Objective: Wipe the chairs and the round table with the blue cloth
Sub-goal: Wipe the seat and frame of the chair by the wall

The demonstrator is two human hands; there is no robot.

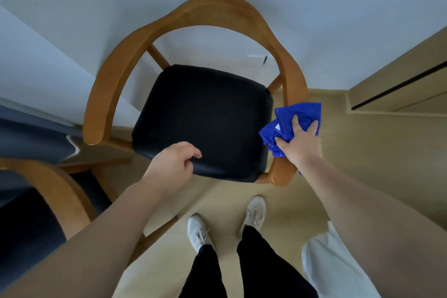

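The beige floor (375,164) bears a black-seated chair (205,123), a second chair (55,191) and white shoes (256,210).

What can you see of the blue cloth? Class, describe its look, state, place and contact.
The blue cloth is bright blue, soft-looking fabric with a small white patch, perhaps a tag, and is bunched in folds. It is draped over the wooden armrest of the chair, near its front end, and the right hand grips it against the wood.

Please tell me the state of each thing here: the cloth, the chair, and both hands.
blue cloth: bunched, pressed on the chair's armrest.
chair: upright, black seat bare.
right hand: holds the cloth on the armrest.
left hand: loosely curled, empty, over the seat's front edge.
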